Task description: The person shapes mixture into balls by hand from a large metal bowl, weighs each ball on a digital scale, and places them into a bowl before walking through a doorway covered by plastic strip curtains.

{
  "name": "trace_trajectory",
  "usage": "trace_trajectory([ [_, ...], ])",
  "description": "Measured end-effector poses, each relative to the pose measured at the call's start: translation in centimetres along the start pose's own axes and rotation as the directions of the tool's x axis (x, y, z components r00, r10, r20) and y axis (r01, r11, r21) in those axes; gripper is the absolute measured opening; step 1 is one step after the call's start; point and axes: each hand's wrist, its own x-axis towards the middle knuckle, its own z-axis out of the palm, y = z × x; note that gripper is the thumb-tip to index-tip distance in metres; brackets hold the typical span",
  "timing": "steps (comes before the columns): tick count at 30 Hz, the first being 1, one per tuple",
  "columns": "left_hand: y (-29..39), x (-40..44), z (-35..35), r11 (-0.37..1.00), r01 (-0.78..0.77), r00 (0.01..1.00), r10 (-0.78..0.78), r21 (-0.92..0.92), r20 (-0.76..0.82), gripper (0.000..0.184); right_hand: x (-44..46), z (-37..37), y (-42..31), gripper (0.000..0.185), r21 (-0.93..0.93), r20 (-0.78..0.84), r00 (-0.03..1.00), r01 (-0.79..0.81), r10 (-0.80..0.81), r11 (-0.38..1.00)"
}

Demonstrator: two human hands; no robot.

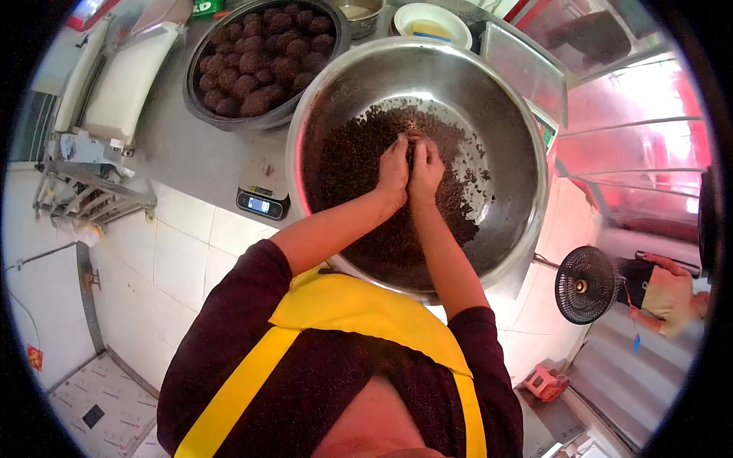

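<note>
A wide steel bowl (513, 153) stands in front of me, with dark brown crumbly mixture (343, 164) spread over its bottom. Inside it, my left hand (394, 169) and my right hand (425, 172) are pressed together, fingers curled in towards each other. Dark mixture shows in the gap between them; most of what they hold is hidden by the palms and fingers. Left of the bowl, a round dark tub (192, 93) is heaped with several dark brown balls (256, 61).
A small digital scale (263, 204) sits at the steel table's (164, 149) front edge. Behind the bowl are a white dish (450, 23) and a metal pot (357, 9). A black fan (583, 285) stands at right, near another person (663, 294).
</note>
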Motion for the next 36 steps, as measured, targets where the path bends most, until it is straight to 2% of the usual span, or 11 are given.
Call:
trace_trajectory([
  [6, -0.6, 1.5, -1.3, 0.997, -0.030, 0.995, 0.038, -0.074, 0.096, 0.043, 0.2, 0.5, -0.1, 0.026, -0.096, 0.031, 0.999, -0.005, 0.008, 0.995],
  [10, 1.9, -0.6, 0.6, 0.988, 0.039, 0.998, -0.045, -0.152, -0.034, 0.042, 0.3, 1.2, -1.6, 0.028, -0.100, 0.129, 0.991, -0.014, 0.027, 0.995],
  [14, 1.2, 0.9, -1.1, 0.955, 0.090, 0.995, -0.072, -0.281, 0.075, 0.047, 1.7, 0.5, -3.2, 0.034, -0.550, 0.442, 0.841, 0.529, -0.312, 0.646],
  [18, 3.6, -0.6, 0.4, 0.982, 0.094, 0.996, -0.093, -0.167, 0.011, 0.050, 2.1, 0.4, -2.9, 0.029, -0.442, 0.416, 0.757, 0.652, -0.504, 0.616],
  [22, 3.9, 0.4, 0.0, 0.996, 0.088, 0.992, -0.091, 0.031, 0.093, 0.067, 2.3, 1.0, -2.5, 0.026, -0.420, 0.372, 0.818, 0.571, -0.440, 0.706],
  [25, 5.2, 0.3, 0.6, 0.955, 0.107, 0.993, -0.086, 0.277, -0.086, 0.075, 3.1, 0.8, -3.1, 0.028, -0.409, 0.234, 0.894, 0.447, -0.382, 0.795],
  [28, 6.6, 0.6, -0.3, 0.969, 0.239, 0.969, -0.242, 0.061, 0.047, 0.077, 1.0, 1.3, -4.1, 0.033, -0.062, 0.186, 0.961, 0.220, -0.205, 0.974],
  [29, 7.7, -1.8, 0.9, 0.961, 0.274, 0.959, -0.268, 0.048, -0.094, 0.079, 0.1, 1.4, -4.1, 0.035, 0.059, 0.189, 0.974, 0.116, -0.125, 0.992],
  [32, 4.5, 1.5, -2.5, 0.967, 0.249, 0.945, -0.230, -0.057, 0.231, 0.083, 2.1, -1.0, -4.8, 0.035, -0.315, 0.383, 0.904, 0.321, -0.190, 0.893],
  [33, 4.6, 0.9, -1.6, 0.976, 0.202, 0.979, -0.200, 0.083, -0.023, 0.074, 2.9, -0.8, -5.6, 0.032, -0.393, 0.471, 0.825, 0.513, -0.311, 0.763],
  [36, 4.8, 0.3, 0.0, 0.968, 0.248, 0.958, -0.249, -0.026, -0.142, 0.065, 2.6, 0.0, -4.3, 0.026, -0.448, 0.516, 0.745, 0.655, -0.422, 0.608],
])
